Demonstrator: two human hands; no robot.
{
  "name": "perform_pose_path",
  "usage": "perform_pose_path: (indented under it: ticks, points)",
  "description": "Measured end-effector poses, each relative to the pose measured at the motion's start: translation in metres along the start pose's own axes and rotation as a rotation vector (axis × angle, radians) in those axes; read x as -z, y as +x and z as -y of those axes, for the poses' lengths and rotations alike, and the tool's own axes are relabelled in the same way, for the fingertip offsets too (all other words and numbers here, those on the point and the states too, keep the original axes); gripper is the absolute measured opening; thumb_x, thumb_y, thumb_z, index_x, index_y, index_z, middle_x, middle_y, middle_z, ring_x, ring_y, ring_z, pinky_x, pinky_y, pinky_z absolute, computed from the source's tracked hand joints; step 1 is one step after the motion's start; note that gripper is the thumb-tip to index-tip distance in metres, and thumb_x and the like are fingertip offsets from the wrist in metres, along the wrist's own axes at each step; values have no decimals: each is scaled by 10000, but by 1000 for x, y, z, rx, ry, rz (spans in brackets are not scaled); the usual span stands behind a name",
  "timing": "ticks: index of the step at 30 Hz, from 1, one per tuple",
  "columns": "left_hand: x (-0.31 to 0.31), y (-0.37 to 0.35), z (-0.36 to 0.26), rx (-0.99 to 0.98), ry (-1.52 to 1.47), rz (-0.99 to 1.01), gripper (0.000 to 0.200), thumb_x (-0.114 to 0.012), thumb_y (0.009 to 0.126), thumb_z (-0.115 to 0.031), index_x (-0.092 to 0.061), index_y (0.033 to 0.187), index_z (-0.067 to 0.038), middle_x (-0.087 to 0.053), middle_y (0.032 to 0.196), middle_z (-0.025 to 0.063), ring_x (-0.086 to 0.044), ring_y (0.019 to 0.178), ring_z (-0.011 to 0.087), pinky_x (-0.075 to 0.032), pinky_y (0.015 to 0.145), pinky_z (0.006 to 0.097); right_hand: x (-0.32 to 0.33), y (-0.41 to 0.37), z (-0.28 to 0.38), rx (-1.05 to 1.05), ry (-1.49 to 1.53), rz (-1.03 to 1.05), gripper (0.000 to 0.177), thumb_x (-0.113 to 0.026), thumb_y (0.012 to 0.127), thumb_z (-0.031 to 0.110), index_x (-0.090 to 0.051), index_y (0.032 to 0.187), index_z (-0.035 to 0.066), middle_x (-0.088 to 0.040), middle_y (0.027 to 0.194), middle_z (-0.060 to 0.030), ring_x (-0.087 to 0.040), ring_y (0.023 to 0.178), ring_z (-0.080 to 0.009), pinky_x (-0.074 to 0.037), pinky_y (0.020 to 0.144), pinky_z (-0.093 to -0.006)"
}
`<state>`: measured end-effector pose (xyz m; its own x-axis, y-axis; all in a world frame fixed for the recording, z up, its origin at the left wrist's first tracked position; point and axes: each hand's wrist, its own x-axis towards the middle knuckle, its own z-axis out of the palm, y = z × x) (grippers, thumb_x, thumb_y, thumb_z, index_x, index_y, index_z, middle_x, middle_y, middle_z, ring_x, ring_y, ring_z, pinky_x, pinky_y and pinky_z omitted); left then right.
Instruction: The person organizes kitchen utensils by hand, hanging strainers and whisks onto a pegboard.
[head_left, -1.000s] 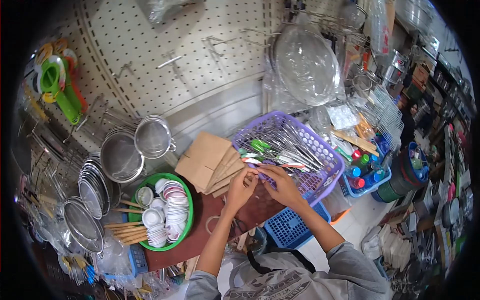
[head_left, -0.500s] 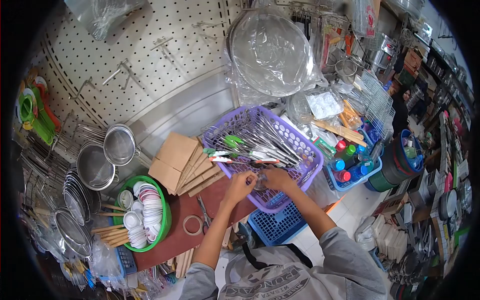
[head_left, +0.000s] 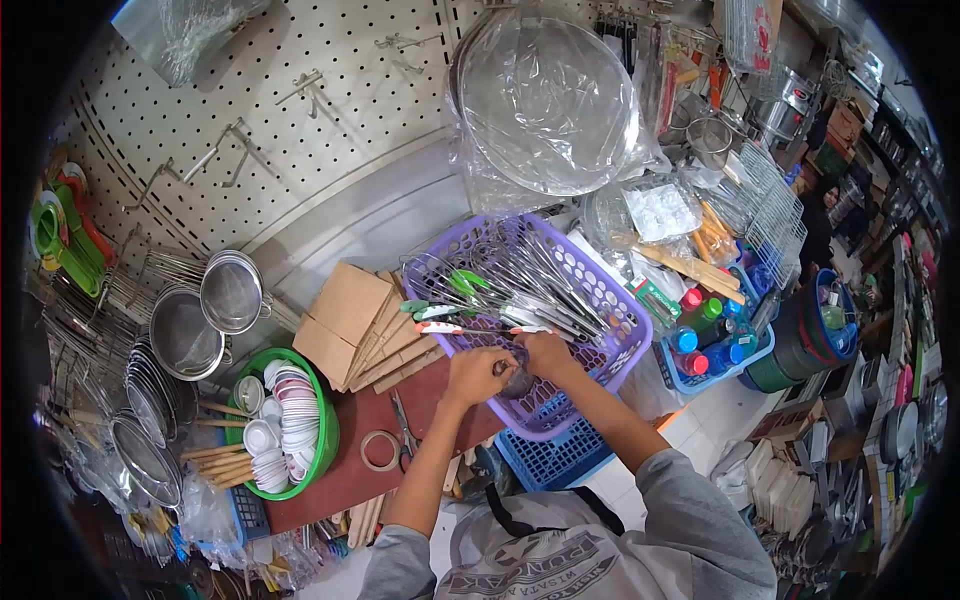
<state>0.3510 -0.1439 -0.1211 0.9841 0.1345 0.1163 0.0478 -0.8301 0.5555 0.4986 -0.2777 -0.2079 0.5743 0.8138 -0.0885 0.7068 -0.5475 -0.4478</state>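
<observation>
My left hand (head_left: 478, 376) is closed, its fingertips pinched together over the near left edge of the purple basket (head_left: 634, 365). Close beside it, my right hand (head_left: 547, 356) is also closed, fingers curled toward the left one. Just below and between them shows a small greyish rounded piece (head_left: 518, 382); I cannot tell what it is. Metal utensils (head_left: 545, 275) fill the far part of the basket in a loose heap. Scissors-like tools with orange-and-white handles (head_left: 440, 327) lie across its left rim, near a bright green handle (head_left: 466, 283).
Folded cardboard (head_left: 350, 310) is stacked left of the basket. Scissors (head_left: 404, 425) and a tape roll (head_left: 380, 450) lie on the reddish-brown tabletop (head_left: 345, 478). A green tub (head_left: 331, 440) holds white spoons. Colour-capped bottles (head_left: 722, 354) stand at right; a blue basket (head_left: 555, 462) sits below.
Both hands stay over the basket's near side with slight finger shifts. The greyish rounded piece shows more clearly beneath them. The camera view has shifted slightly.
</observation>
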Motion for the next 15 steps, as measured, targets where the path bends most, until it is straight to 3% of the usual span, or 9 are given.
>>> perform_pose_path:
  ticks: [4, 7, 10, 15]
  points:
    - [0, 0, -3, 2, -30, -44, 120, -745, 854, -241, -781, 957, -189, -741, 876, 22, -715, 741, 221, -540, 657, 347, 10, -4, -8, 186, 105, -90, 410, -794, 698, 181, -767, 1106, 146, -740, 1192, -127, -731, 1010, -300, -564, 913, -476]
    - [-4, 0, -4, -3, -36, -109, 101, -737, 872, -247, -772, 948, -189, -715, 832, 3, -702, 709, 216, -523, 618, 358, 45, -13, 9, 50, 209, 5, 336, -763, 699, 231, -800, 1020, 140, -762, 1111, -127, -739, 949, -317, -571, 881, -475]
    - [-5, 0, -5, 6, -51, -143, 89, -733, 883, -241, -769, 945, -188, -704, 815, 3, -697, 695, 205, -516, 605, 351, 43, -8, 4, -35, 201, -33, 331, -752, 719, 336, -816, 983, 146, -766, 979, -162, -736, 903, -350, -580, 846, -484]
    - [-7, 0, -4, -8, -77, -180, 82, -735, 879, -227, -769, 934, -175, -697, 808, 5, -693, 687, 202, -516, 605, 353, 48, -16, 13, -94, 95, -177, 332, -751, 725, 397, -821, 925, 142, -741, 807, -185, -738, 819, -364, -589, 783, -489]
